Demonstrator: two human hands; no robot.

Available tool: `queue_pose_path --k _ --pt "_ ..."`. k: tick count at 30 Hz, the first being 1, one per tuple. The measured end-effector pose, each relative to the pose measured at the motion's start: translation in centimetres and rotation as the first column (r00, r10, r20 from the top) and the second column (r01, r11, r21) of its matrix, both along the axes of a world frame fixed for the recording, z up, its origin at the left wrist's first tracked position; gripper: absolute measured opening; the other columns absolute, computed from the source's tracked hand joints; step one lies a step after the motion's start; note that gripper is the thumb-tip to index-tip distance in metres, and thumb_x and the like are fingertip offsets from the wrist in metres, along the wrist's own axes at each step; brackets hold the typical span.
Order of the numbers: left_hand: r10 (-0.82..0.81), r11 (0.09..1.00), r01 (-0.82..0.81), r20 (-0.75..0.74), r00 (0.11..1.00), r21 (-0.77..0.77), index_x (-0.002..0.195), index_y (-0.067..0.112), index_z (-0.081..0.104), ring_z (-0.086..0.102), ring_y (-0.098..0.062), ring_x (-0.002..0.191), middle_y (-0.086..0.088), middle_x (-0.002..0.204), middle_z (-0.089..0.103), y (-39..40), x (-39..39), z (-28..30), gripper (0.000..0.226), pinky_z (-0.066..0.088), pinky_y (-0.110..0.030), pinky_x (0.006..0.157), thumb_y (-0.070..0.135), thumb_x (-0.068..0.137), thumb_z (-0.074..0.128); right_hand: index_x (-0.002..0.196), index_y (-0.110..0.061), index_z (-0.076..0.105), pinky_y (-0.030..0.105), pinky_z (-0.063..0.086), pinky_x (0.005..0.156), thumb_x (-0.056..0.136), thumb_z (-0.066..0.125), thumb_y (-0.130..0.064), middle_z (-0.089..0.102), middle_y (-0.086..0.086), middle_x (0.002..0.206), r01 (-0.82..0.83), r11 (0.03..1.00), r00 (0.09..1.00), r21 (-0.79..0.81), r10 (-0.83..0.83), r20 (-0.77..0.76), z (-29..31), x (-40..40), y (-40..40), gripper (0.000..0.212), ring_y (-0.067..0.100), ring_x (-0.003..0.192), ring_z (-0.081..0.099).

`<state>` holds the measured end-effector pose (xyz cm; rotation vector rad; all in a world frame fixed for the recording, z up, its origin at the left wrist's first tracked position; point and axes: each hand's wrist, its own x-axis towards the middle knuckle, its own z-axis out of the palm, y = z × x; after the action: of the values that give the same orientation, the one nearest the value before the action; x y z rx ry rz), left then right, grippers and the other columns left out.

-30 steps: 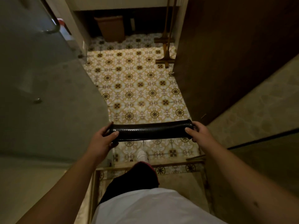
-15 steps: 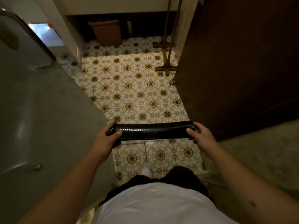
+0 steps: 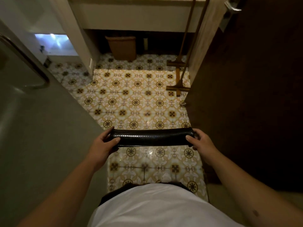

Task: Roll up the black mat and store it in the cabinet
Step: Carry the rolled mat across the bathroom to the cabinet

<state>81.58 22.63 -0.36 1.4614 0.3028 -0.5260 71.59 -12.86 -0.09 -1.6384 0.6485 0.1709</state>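
The black mat [image 3: 151,136] is rolled into a tight tube and held level in front of me, above the patterned tile floor. My left hand [image 3: 102,143] grips its left end, thumb on top. My right hand [image 3: 199,139] grips its right end the same way. The roll has a shiny ribbed surface. No cabinet interior shows in this view.
A grey door with a handle [image 3: 32,99] fills the left side. A dark brown door [image 3: 246,95] stands on the right, its metal handle [image 3: 232,5] at the top. Ahead are a brown bin [image 3: 122,47] under a counter and wooden mop sticks [image 3: 179,76].
I have stepped forward off the threshold onto the tiles, carrying the roll. The bin and mops are closer, and more of the room to the left has come into view.
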Motion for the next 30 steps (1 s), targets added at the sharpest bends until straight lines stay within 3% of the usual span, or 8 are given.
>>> queue_pose_path --k 2,6,10,16,20,30 --pt "0.012 1.000 -0.012 0.005 1.000 0.002 0.127 0.031 0.056 0.064 -0.022 0.098 -0.004 0.120 0.060 -2.0 1.6 -0.3 0.051 0.054 -0.030 0.069 0.006 0.085 0.067 0.115 -0.021 0.059 0.018 0.045 0.055 0.088 0.065 -0.022 0.070 -0.002 0.093 -0.030 1.000 1.000 -0.007 0.030 0.007 -0.2 2.2 -2.2 0.028 0.006 0.071 0.063" --pt "0.044 0.999 -0.044 0.011 0.999 -0.008 0.128 0.027 0.056 0.067 -0.019 0.093 -0.004 0.115 0.064 -5.5 4.7 -0.4 0.050 0.055 -0.031 0.068 0.004 0.085 0.067 0.115 -0.022 0.058 0.020 0.047 0.064 0.087 0.066 -0.019 0.069 -0.001 0.103 -0.055 0.999 0.998 0.002 0.055 0.023 -0.1 6.7 -6.4 0.029 0.009 0.087 0.066" --pt "0.046 0.999 -0.046 0.005 0.999 0.010 0.130 0.026 0.053 0.065 -0.024 0.100 -0.007 0.117 0.063 -8.3 7.6 -0.4 0.052 0.054 -0.033 0.071 0.004 0.085 0.067 0.114 -0.023 0.057 0.013 0.046 0.057 0.087 0.065 -0.018 0.067 0.000 0.105 -0.079 0.997 0.997 0.017 0.079 0.008 0.0 10.8 -9.4 0.029 0.006 0.085 0.066" --pt "0.041 0.999 -0.042 0.020 0.999 0.034 0.121 0.032 0.057 0.066 -0.027 0.100 -0.012 0.117 0.065 -10.1 13.9 -0.6 0.048 0.054 -0.034 0.070 0.005 0.082 0.070 0.122 -0.019 0.054 0.032 0.054 0.077 0.084 0.069 -0.014 0.067 0.003 0.110 -0.093 0.995 0.995 0.037 0.094 -0.022 -1.1 17.5 -11.7 0.042 0.016 0.096 0.066" --pt "0.019 0.998 -0.020 0.020 1.000 0.057 0.125 0.030 0.054 0.066 -0.027 0.102 -0.009 0.118 0.065 -10.2 19.9 -1.2 0.051 0.054 -0.036 0.074 0.006 0.082 0.071 0.124 -0.016 0.053 0.034 0.054 0.082 0.083 0.070 -0.010 0.066 0.006 0.112 -0.108 0.993 0.993 0.052 0.109 -0.032 -2.2 23.5 -12.1 0.045 0.018 0.100 0.065" --pt "0.041 0.996 -0.042 0.014 0.999 0.081 0.114 0.035 0.060 0.070 -0.018 0.088 0.002 0.106 0.068 -8.9 36.4 -0.3 0.047 0.056 -0.032 0.067 0.002 0.082 0.070 0.115 -0.022 0.057 0.016 0.051 0.061 0.080 0.071 -0.007 0.069 0.000 0.103 -0.102 0.994 0.995 0.049 0.103 -0.016 -1.4 39.2 -10.5 0.040 0.005 0.085 0.069"
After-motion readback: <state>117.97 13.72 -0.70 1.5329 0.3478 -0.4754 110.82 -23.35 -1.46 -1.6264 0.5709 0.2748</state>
